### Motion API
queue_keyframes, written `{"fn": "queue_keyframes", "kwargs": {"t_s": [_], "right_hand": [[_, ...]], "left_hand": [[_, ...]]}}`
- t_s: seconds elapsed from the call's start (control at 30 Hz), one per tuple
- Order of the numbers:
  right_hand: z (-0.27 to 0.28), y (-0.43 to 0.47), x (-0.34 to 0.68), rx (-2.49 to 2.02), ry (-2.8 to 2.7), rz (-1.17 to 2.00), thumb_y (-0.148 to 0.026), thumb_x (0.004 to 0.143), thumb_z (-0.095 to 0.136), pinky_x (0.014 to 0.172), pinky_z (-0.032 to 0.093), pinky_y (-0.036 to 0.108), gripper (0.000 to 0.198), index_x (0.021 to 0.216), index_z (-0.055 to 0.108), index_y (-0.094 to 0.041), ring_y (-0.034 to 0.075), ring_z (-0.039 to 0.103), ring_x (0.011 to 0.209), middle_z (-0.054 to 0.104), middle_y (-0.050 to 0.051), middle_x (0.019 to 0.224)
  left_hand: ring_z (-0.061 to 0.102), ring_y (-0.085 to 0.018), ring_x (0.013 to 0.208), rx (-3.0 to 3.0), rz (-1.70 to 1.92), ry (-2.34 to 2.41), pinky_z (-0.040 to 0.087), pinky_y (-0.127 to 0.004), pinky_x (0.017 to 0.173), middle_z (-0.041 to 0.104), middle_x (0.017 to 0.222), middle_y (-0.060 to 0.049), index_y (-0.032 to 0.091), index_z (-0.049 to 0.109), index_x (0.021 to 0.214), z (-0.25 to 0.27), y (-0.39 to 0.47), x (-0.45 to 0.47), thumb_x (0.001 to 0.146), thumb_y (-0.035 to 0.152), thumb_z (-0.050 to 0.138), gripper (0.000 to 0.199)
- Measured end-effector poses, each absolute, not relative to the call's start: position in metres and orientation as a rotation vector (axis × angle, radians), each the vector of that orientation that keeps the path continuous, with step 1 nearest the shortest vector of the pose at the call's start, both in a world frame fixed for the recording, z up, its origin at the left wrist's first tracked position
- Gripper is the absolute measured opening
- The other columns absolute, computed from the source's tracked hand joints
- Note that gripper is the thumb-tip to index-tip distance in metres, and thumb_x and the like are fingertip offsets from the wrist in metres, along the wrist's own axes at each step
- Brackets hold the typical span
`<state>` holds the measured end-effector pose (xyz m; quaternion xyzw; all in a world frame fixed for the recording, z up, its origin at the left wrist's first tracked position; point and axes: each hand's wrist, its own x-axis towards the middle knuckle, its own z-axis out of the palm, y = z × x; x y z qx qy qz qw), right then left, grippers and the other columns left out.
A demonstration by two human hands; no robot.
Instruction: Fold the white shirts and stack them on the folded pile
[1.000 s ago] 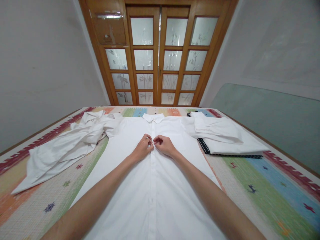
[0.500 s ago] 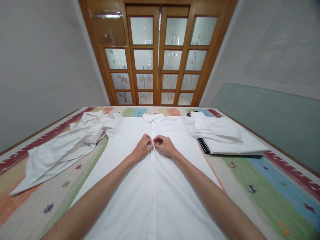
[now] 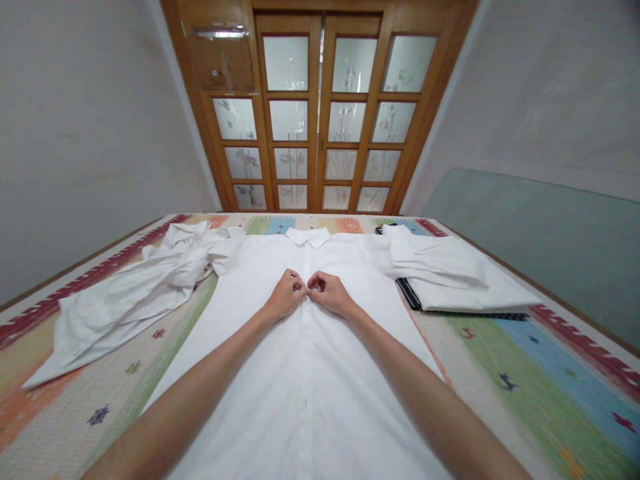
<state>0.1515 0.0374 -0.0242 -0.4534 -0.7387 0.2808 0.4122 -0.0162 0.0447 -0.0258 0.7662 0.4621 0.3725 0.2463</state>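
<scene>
White collared cloth shirt point(image 3: 335, 373) lies flat, fronts meeting; left hand point(image 3: 287, 295) and right hand point(image 3: 329, 292) pinch its placket point(image 3: 306, 380), fastening there hidden.

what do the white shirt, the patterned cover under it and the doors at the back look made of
White shirt: smooth, matte cloth with soft creases, perhaps cotton or a blend.
Patterned cover: matte fabric, seemingly woven, given its fine grid texture; fibre unclear.
Doors: brown wood frames, probably varnished from their slight sheen; the pale panes look like frosted glass.
</scene>
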Motion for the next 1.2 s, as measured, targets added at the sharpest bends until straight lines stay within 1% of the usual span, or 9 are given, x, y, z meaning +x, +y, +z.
{"fn": "queue_keyframes", "kwargs": {"t_s": [0.2, 0.37, 0.5, 0.6, 0.7, 0.77, 0.9, 1.03, 1.2], "right_hand": [[-0.028, 0.037, 0.150, -1.124, -1.826, 0.693, -0.019, 0.069, 0.063, 0.055, 0.037, 0.021, 0.003, 0.071, 0.062, -0.017, 0.009, 0.047, 0.056, 0.059, -0.004, 0.061], [-0.026, 0.036, 0.149, -1.115, -1.828, 0.694, -0.015, 0.068, 0.062, 0.056, 0.037, 0.021, 0.005, 0.071, 0.062, -0.018, 0.009, 0.047, 0.056, 0.060, -0.004, 0.063], [-0.024, 0.035, 0.148, -1.105, -1.852, 0.689, -0.015, 0.070, 0.061, 0.058, 0.039, 0.021, 0.007, 0.076, 0.062, -0.018, 0.009, 0.048, 0.057, 0.062, -0.004, 0.069], [-0.025, 0.036, 0.148, -1.099, -1.871, 0.660, -0.015, 0.072, 0.061, 0.060, 0.040, 0.022, 0.009, 0.080, 0.062, -0.018, 0.010, 0.048, 0.060, 0.063, -0.003, 0.073], [-0.027, 0.036, 0.149, -1.095, -1.918, 0.625, -0.014, 0.073, 0.059, 0.064, 0.042, 0.023, 0.011, 0.082, 0.062, -0.018, 0.010, 0.049, 0.061, 0.063, -0.003, 0.074], [-0.028, 0.036, 0.148, -1.114, -1.970, 0.559, -0.012, 0.074, 0.058, 0.067, 0.043, 0.023, 0.013, 0.084, 0.062, -0.018, 0.011, 0.051, 0.064, 0.063, -0.002, 0.076], [-0.026, 0.032, 0.145, -1.249, -2.106, 0.281, -0.013, 0.078, 0.058, 0.075, 0.044, 0.026, 0.009, 0.084, 0.063, -0.018, 0.015, 0.057, 0.078, 0.062, 0.003, 0.085], [-0.023, 0.026, 0.139, -1.366, -2.217, 0.074, -0.019, 0.087, 0.053, 0.077, 0.045, 0.026, 0.010, 0.088, 0.063, -0.018, 0.016, 0.059, 0.084, 0.061, 0.006, 0.092], [-0.023, 0.026, 0.135, -1.406, -2.291, -0.020, -0.020, 0.088, 0.052, 0.078, 0.044, 0.026, 0.009, 0.092, 0.060, -0.018, 0.017, 0.057, 0.085, 0.061, 0.006, 0.093]], "left_hand": [[0.056, -0.013, 0.076, 2.115, 1.102, 1.344, 0.051, -0.030, 0.079, 0.052, 0.092, -0.003, 0.017, 0.062, 0.065, -0.027, 0.045, -0.016, 0.077, 0.017, 0.058, 0.013], [0.057, -0.013, 0.077, 2.148, 1.117, 1.378, 0.053, -0.029, 0.078, 0.053, 0.092, -0.003, 0.017, 0.064, 0.065, -0.030, 0.046, -0.016, 0.076, 0.016, 0.060, 0.012], [0.058, -0.014, 0.080, 2.154, 1.138, 1.377, 0.053, -0.029, 0.077, 0.053, 0.094, -0.003, 0.018, 0.067, 0.070, -0.028, 0.046, -0.019, 0.075, 0.017, 0.061, 0.007], [0.057, -0.013, 0.076, 2.164, 1.115, 1.371, 0.054, -0.030, 0.076, 0.053, 0.096, -0.003, 0.018, 0.069, 0.077, -0.026, 0.045, -0.021, 0.075, 0.018, 0.063, 0.007], [0.058, -0.012, 0.075, 2.201, 1.082, 1.337, 0.053, -0.032, 0.080, 0.055, 0.103, -0.004, 0.019, 0.070, 0.095, -0.025, 0.045, -0.023, 0.076, 0.014, 0.059, 0.023], [0.060, -0.014, 0.082, 2.236, 1.065, 1.326, 0.053, -0.034, 0.085, 0.056, 0.110, -0.005, 0.021, 0.070, 0.101, -0.026, 0.046, -0.023, 0.077, 0.011, 0.054, 0.031], [0.057, -0.022, 0.105, 2.332, 1.007, 1.432, 0.046, -0.043, 0.099, 0.060, 0.117, -0.006, 0.023, 0.073, 0.097, -0.030, 0.046, -0.023, 0.079, 0.010, 0.051, 0.031], [0.056, -0.025, 0.107, 2.386, 0.907, 1.551, 0.045, -0.047, 0.096, 0.062, 0.118, -0.006, 0.024, 0.074, 0.095, -0.030, 0.043, -0.021, 0.082, 0.012, 0.049, 0.030], [0.055, -0.025, 0.109, 2.404, 0.896, 1.589, 0.045, -0.044, 0.095, 0.064, 0.116, -0.007, 0.024, 0.072, 0.106, -0.027, 0.039, -0.019, 0.081, 0.007, 0.047, 0.038]]}}
